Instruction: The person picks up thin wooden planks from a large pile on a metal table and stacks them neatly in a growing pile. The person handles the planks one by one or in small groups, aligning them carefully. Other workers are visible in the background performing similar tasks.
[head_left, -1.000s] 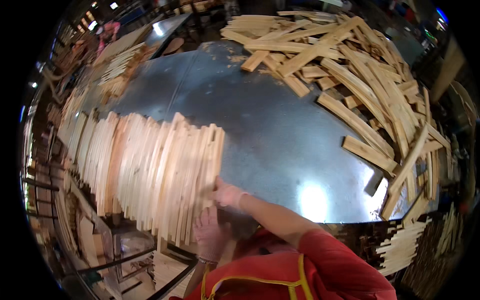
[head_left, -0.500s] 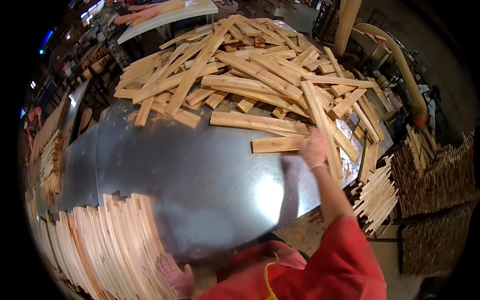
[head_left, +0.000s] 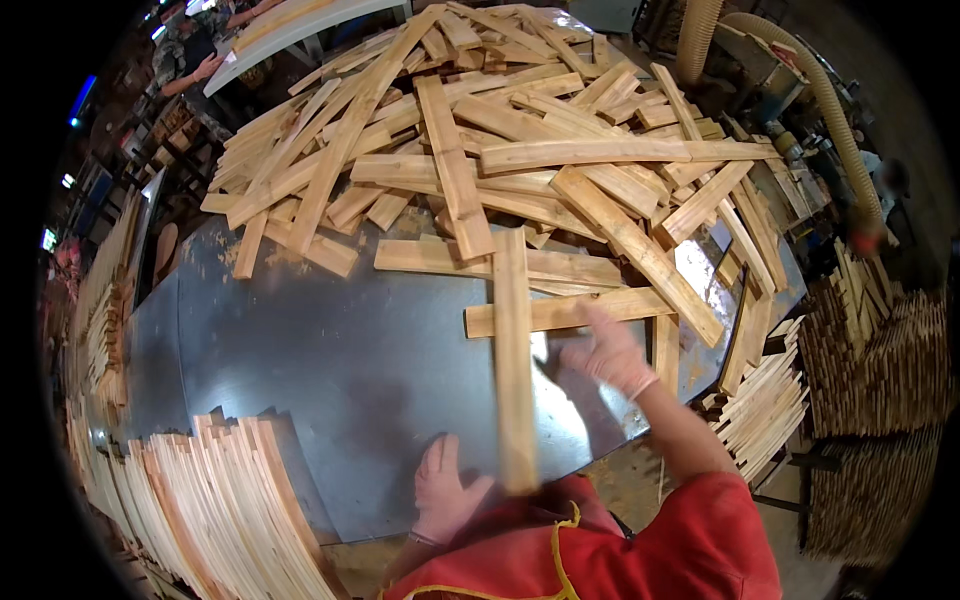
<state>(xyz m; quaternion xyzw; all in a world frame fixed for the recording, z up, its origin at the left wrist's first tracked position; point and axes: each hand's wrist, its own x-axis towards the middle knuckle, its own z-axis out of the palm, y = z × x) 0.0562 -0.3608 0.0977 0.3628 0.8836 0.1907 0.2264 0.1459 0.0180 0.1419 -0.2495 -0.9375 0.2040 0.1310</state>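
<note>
A wooden board reaches from the front of the pile toward my body, its far end over other boards and its near end slightly blurred. My left hand is just left of that near end, fingers stretched out and nothing in them. To the right of the board, my right hand is open and a little blurred. Its fingertips are close to a board lying crosswise; whether they touch it I cannot tell. Behind both hands rises a large heap of loose boards, lying at many angles.
The grey metal tabletop carries a row of neatly stacked strips at its near left. More stacked wood stands to the right, below a ribbed hose. Far left, another person stands at a white table.
My right hand has come off the pile's right-hand board and moved nearer. My left hand has moved right, away from the stacked strips. Several boards have shifted, one now lying toward me.
</note>
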